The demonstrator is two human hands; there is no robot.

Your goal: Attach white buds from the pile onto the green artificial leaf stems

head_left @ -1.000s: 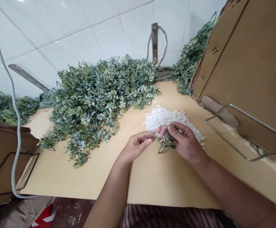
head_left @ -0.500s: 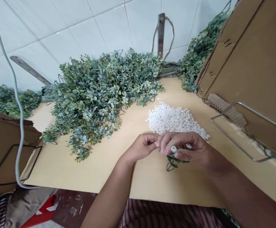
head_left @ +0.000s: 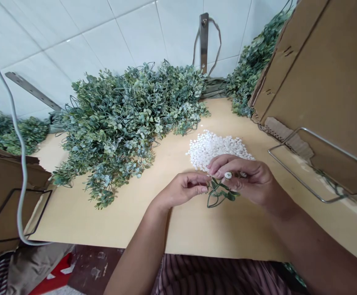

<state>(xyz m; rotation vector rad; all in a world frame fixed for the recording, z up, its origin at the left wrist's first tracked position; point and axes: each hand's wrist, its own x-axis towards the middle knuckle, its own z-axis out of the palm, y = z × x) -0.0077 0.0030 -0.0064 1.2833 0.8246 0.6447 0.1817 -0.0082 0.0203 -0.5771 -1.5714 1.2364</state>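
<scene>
My right hand (head_left: pixel 246 178) is closed on a small green leafy sprig (head_left: pixel 220 195) with little white flower heads on it; the sprig hangs below the fingers over the table (head_left: pixel 193 225). My left hand (head_left: pixel 183 189) is pinched, its fingertips touching the sprig's left end. Just behind both hands lies a heap of small white flower pieces (head_left: pixel 212 147). A large pile of artificial greenery (head_left: pixel 126 119) covers the table's back left.
A big cardboard box (head_left: pixel 326 78) with a wire frame (head_left: pixel 304 168) stands at the right. More greenery (head_left: pixel 252 57) lies at the back right and at the far left (head_left: pixel 9 131). A torn cardboard box (head_left: pixel 3 188) and a grey cable (head_left: pixel 19 164) are at the left edge.
Both hands with the sprig dipped toward me and then came back up near the white heap. The sprig now shows more below my right fingers.
</scene>
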